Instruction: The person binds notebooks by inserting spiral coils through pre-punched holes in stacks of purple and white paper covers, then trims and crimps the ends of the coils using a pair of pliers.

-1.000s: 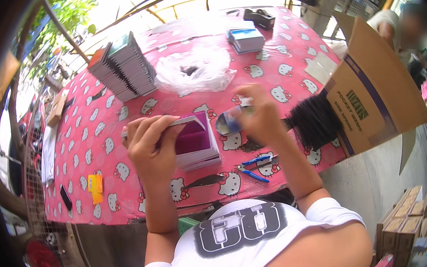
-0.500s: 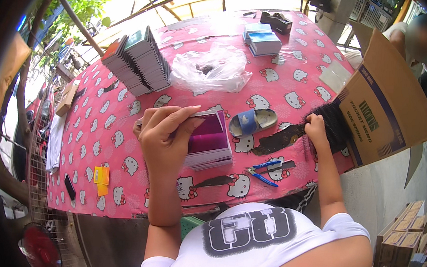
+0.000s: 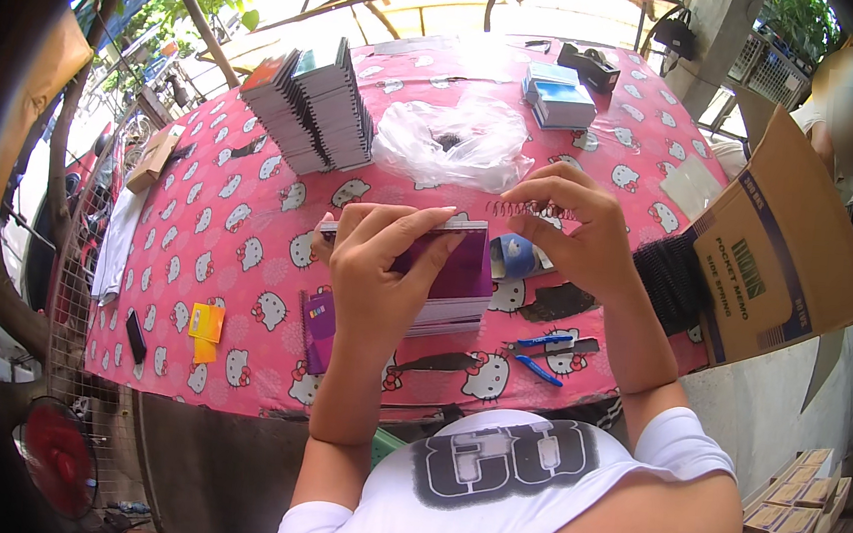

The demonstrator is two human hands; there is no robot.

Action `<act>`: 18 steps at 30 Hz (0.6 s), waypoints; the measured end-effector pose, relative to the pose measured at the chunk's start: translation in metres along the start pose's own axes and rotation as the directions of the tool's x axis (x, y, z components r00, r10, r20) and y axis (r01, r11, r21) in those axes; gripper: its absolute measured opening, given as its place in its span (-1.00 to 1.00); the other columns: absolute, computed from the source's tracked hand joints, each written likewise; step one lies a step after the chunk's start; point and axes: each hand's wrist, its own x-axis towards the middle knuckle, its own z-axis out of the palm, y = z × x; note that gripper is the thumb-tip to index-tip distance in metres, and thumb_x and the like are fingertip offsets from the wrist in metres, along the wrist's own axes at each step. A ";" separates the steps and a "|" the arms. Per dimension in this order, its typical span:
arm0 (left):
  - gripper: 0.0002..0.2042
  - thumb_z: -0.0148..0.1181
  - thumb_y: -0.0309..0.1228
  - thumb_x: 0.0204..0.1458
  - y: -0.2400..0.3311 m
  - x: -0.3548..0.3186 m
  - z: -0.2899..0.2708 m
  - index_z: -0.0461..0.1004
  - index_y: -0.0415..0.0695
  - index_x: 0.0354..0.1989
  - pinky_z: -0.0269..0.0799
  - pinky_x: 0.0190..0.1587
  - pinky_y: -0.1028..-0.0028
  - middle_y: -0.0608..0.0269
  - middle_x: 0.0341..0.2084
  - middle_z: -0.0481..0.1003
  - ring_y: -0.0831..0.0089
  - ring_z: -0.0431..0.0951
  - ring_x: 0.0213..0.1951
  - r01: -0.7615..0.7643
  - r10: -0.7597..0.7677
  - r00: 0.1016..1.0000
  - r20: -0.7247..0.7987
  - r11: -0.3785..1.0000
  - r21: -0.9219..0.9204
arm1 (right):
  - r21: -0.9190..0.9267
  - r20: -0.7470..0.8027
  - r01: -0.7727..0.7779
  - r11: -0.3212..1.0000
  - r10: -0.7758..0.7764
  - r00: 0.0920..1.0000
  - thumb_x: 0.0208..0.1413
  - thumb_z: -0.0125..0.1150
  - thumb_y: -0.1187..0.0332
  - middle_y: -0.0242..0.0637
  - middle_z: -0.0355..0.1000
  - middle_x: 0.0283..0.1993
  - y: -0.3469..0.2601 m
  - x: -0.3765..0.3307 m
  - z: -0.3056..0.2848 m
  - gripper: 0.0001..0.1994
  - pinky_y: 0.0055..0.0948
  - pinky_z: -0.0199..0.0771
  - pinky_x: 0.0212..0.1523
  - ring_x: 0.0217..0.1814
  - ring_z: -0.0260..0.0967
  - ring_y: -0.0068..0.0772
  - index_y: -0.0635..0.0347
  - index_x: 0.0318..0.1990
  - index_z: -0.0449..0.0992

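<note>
My left hand (image 3: 383, 268) grips a small purple-covered notebook (image 3: 451, 268) upright above a stack of similar notebooks (image 3: 442, 318) on the pink patterned tablecloth (image 3: 247, 252). My right hand (image 3: 570, 228) pinches a thin wire spiral coil (image 3: 526, 210) just above and to the right of the notebook's top edge. A blue tape roll (image 3: 517, 257) lies on the table under the right hand.
A fanned pile of notebooks (image 3: 314, 102) and a clear plastic bag (image 3: 451, 143) lie at the back. An open cardboard box (image 3: 783, 255) with black coils (image 3: 671, 281) leans at the right. Blue-handled pliers (image 3: 545, 356) lie near the front edge. Another person is at far right.
My right hand has come back from the cardboard box to the middle, now holding a wire spiral next to the notebook. My left hand has kept the notebook raised.
</note>
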 end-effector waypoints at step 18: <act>-0.75 0.45 -0.36 -0.21 0.002 -0.005 0.006 0.66 -0.02 -0.27 0.19 -0.10 0.51 0.46 -0.45 0.56 0.51 0.39 -0.28 0.033 -0.017 0.995 -0.099 0.986 0.165 | -0.018 0.243 0.019 1.000 -0.014 0.970 0.07 0.16 0.52 -0.20 0.44 -0.35 -0.013 0.015 -0.007 -0.84 -0.37 0.46 -0.33 -0.37 0.48 -0.32 0.22 -0.17 0.52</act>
